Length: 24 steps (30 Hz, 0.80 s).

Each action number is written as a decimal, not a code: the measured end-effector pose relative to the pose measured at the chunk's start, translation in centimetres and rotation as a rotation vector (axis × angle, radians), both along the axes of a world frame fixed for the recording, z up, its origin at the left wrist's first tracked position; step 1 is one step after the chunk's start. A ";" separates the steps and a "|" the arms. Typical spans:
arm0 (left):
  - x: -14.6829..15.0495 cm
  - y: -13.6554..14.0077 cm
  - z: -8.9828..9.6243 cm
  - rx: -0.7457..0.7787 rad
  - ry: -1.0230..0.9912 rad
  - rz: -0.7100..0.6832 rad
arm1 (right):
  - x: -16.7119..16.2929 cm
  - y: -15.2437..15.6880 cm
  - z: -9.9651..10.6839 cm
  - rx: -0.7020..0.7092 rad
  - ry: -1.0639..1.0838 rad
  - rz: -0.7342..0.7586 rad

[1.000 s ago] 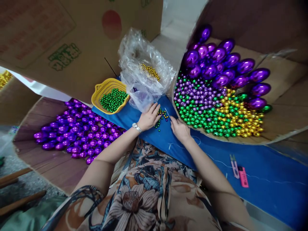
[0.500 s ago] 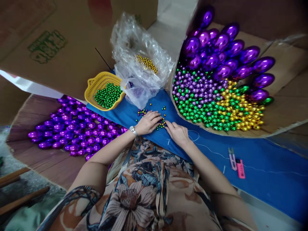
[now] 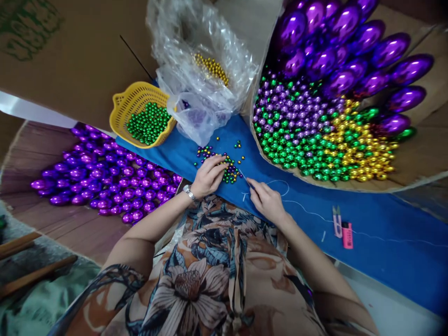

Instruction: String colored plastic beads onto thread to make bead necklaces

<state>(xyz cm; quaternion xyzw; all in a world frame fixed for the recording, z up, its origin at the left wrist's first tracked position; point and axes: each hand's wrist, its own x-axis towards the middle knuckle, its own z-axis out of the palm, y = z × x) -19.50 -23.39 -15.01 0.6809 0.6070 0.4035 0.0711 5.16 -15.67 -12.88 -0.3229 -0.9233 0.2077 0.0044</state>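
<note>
My right hand point(image 3: 266, 198) is closed, its thumb and forefinger pinching a thin needle point(image 3: 244, 176) that points up and left toward the beads. White thread point(image 3: 308, 211) lies beside this hand in a loop and runs off to the right over the blue cloth. My left hand point(image 3: 209, 176), with a watch point(image 3: 190, 192) at the wrist, reaches over the loose beads with its fingers stretched and slightly bent; the thumb is mostly hidden. Small green, gold and purple beads point(image 3: 231, 175) lie scattered under and around its fingertips.
Blue cloth point(image 3: 378, 261) covers the work surface, with thread snips point(image 3: 337, 221) and a pink lighter point(image 3: 347, 235) on it. A yellow basket point(image 3: 119, 114) holds green beads. Behind lies a clear plastic bag point(image 3: 241, 60). Cardboard boxes point(image 3: 416, 179) hold more beads and purple ornaments point(image 3: 371, 37).
The whole view has shifted and come somewhat closer. My right hand has drawn back from the beads, showing the needle. My left fingers have lifted and uncovered more beads.
</note>
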 end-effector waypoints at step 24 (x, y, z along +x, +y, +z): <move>3.8 -0.2 0.0 -0.227 0.207 0.074 | -0.3 -1.3 -0.6 -0.030 -0.176 0.014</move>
